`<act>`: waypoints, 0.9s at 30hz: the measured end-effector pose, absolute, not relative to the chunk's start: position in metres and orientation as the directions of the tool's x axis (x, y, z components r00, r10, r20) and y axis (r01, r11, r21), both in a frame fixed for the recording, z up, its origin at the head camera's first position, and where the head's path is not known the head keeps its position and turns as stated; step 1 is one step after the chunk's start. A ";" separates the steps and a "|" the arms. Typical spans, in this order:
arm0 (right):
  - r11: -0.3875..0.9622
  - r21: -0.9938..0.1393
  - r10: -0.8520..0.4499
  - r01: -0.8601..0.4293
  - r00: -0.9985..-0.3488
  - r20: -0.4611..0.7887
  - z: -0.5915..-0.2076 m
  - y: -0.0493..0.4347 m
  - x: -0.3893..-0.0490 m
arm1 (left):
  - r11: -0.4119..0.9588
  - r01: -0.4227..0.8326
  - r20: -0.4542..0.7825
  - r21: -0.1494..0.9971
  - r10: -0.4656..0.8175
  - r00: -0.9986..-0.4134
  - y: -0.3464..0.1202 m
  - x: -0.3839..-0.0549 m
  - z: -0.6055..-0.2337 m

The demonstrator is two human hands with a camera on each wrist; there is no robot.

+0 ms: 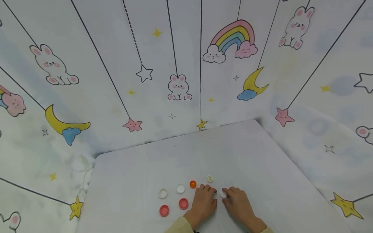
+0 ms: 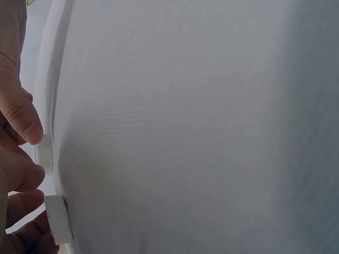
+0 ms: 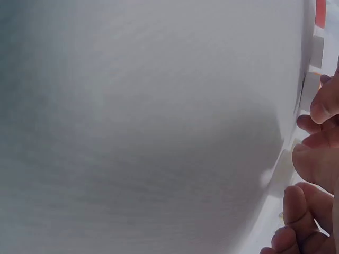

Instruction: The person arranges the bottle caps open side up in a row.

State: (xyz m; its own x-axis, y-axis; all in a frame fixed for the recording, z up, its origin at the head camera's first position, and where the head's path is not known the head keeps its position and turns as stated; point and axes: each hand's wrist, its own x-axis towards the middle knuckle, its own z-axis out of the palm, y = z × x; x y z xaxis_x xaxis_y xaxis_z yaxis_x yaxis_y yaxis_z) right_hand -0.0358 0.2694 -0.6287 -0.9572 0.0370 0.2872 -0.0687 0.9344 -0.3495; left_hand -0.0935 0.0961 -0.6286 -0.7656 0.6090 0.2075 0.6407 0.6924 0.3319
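Observation:
In the head view my right hand [image 1: 240,204] pinches a white bottle cap [image 1: 222,194] at the table, thumb below and index finger above it. The right wrist view shows this cap [image 3: 283,172] beside the thumb tip. My left hand [image 1: 205,200] lies palm down just left of it, fingers loosely bent, thumb and index fingertips apart. Another white cap [image 2: 58,219] stands right at the left fingers in the left wrist view; in the head view the hand hides it. An orange cap [image 1: 193,184] lies by the left fingers, a cream cap [image 1: 209,178] beyond them.
Left of the hands, two red caps [image 1: 183,203] and two white caps [image 1: 180,189] lie on the white table [image 1: 122,181]. White walls [image 1: 110,81] with bunnies, stars and moons stand along the table's back and sides.

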 end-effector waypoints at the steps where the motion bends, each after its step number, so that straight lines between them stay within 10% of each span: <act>1: 0.934 -0.351 0.042 -0.061 -0.959 0.279 -0.629 0.271 -0.035 | 0.697 0.639 0.198 0.325 0.611 -0.767 0.097 -0.094 -0.629; 27: 0.904 -0.425 0.119 0.052 -0.984 0.133 -0.629 0.272 -0.038 | 0.723 0.627 0.120 0.290 0.623 -0.773 0.116 -0.096 -0.624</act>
